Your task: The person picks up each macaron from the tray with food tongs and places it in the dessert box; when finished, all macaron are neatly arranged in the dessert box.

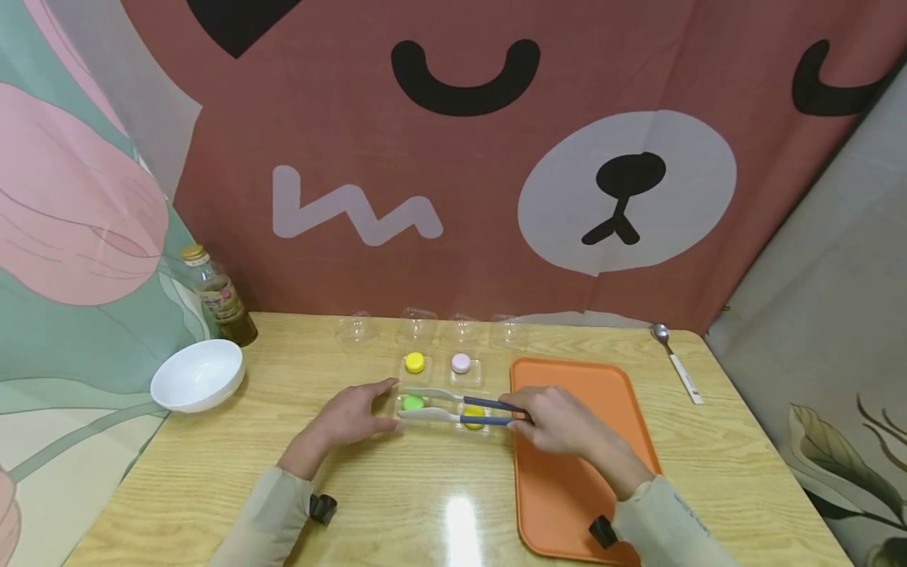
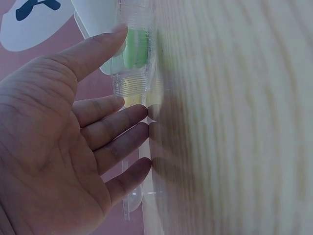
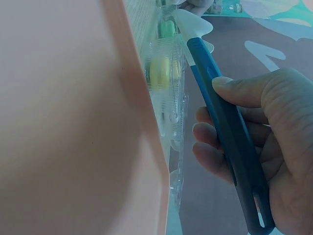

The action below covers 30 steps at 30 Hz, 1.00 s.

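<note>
My right hand [image 1: 556, 417] grips a pair of tongs [image 1: 485, 420] with dark blue handles and pale tips. The tips reach left over a green macaron [image 1: 413, 403] in a clear plastic box; whether they touch it I cannot tell. My left hand [image 2: 54, 132] is at the left side of that box, thumb and fingers spread and fairly straight, the thumb tip close to its wall. Partly hidden under the handles is a yellow macaron [image 1: 473, 417] in the neighbouring box. Behind sit another yellow macaron [image 1: 414, 362] and a pale pink macaron [image 1: 460, 363], each in a clear base.
Clear domed lids [image 1: 418, 324] stand open along the back. An orange tray [image 1: 567, 504] lies under my right forearm. At the left are a white bowl [image 1: 198, 376] and a bottle [image 1: 223, 303] of dark liquid. A white-handled spoon [image 1: 680, 370] lies far right.
</note>
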Motion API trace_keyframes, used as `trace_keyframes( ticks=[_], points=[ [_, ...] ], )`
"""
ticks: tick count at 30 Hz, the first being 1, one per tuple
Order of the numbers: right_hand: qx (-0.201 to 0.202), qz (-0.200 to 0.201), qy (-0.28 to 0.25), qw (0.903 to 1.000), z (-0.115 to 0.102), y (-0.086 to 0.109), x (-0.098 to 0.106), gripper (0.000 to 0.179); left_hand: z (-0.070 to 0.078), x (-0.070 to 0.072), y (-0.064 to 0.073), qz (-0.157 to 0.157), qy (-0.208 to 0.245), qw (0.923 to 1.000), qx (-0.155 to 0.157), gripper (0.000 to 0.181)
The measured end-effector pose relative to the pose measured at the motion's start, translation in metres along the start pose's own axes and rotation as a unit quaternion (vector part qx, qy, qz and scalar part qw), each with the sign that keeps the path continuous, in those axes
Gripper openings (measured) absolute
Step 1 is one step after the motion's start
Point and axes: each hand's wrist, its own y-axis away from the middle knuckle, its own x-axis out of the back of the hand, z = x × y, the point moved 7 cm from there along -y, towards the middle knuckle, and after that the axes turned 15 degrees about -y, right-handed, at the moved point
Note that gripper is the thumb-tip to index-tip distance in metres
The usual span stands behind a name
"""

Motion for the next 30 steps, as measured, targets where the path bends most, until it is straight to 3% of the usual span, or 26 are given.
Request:
trace_keyframes(
  ticks=[9,14,23,30],
  points=[
    [0.006,0.004,-0.018,0.9998,0.001,0.002,0.0,0.031,-0.001,-0.002,0.0,-0.001,0.002,1.0,0.005,0.081],
    [-0.007,0.028,-0.037,0.9989,0.005,0.011,0.009,0.034,-0.001,-0.002,0.0,-0.002,0.002,1.0,0.004,0.082],
    [-0.05,0.087,-0.092,0.9906,0.022,0.046,0.047,0.038,0.001,0.0,0.002,-0.01,0.013,0.9999,0.002,0.082],
    [-0.078,0.17,-0.031,0.9818,0.044,0.083,0.082,0.034,0.001,-0.002,0.001,-0.011,0.019,0.9998,0.002,0.082]
  ],
)
